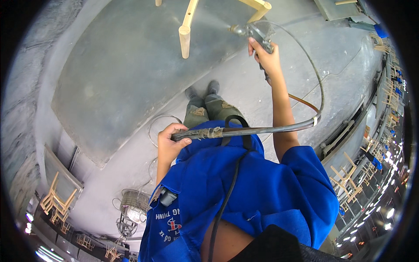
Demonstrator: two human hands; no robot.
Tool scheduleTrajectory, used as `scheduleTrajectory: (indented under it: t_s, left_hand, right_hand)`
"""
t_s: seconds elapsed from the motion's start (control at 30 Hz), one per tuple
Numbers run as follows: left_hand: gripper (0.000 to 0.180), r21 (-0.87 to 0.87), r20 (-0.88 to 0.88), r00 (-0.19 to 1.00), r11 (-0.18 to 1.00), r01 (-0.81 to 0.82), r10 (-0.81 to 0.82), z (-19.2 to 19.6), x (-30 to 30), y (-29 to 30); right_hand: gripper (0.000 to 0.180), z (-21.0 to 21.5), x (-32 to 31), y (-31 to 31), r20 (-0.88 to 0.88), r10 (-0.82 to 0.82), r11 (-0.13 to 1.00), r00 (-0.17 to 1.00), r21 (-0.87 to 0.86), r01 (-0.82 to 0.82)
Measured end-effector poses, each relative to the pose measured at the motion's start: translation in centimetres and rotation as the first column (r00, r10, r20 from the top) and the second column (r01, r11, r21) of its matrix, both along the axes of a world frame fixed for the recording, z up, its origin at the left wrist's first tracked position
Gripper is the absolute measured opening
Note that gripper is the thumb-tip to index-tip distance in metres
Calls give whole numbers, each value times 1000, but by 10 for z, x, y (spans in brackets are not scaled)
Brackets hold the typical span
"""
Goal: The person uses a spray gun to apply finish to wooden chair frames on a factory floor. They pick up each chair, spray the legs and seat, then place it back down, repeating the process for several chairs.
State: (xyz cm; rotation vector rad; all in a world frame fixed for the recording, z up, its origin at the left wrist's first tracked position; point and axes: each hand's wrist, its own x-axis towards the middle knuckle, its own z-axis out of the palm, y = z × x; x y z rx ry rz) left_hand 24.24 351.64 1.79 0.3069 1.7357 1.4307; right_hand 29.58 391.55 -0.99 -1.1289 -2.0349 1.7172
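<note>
My right hand (267, 56) is wrapped round the handle of a spray gun (255, 34), held out ahead with its nozzle toward the left. A pale mist leaves the nozzle beside a light wooden frame (187, 32), whose legs show at the top edge; the rest of it is cut off. In front of my waist, my left hand (171, 142) is closed round a bundle of hoses (209, 132) wrapped with tape. The hoses run right from there, then curve up to the gun.
A wide grey board (113, 83) lies beneath the wooden frame, its edge near my feet. A caged metal fixture (131, 210) stands at lower left. Wooden chair frames (56, 196) stand at lower left, and more chair frames (347, 177) line the right side.
</note>
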Motion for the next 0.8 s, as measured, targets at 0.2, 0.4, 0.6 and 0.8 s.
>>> scheduleTrajectory:
  t_s: [0.2,0.4,0.6,0.8]
  left_hand:
    - [34,-84,69,997,995,46,-40,3,38,23]
    - [28,-307,-28,999,951,30,-41,8,53,26]
    - [27,-340,-15,998,938,-64,62,16,52,-11]
    - [28,-306,174,961,940,-153,214,-2,54,-132]
  right_hand:
    - [40,-36,59,-23,-292,-193,802,937,-597,-21]
    - [39,-165,41,-61,-137,-537,354,832,-932,75]
    - [40,-259,35,-84,169,-474,432,864,-811,396]
    - [31,-289,20,-141,323,-283,722,903,-548,422]
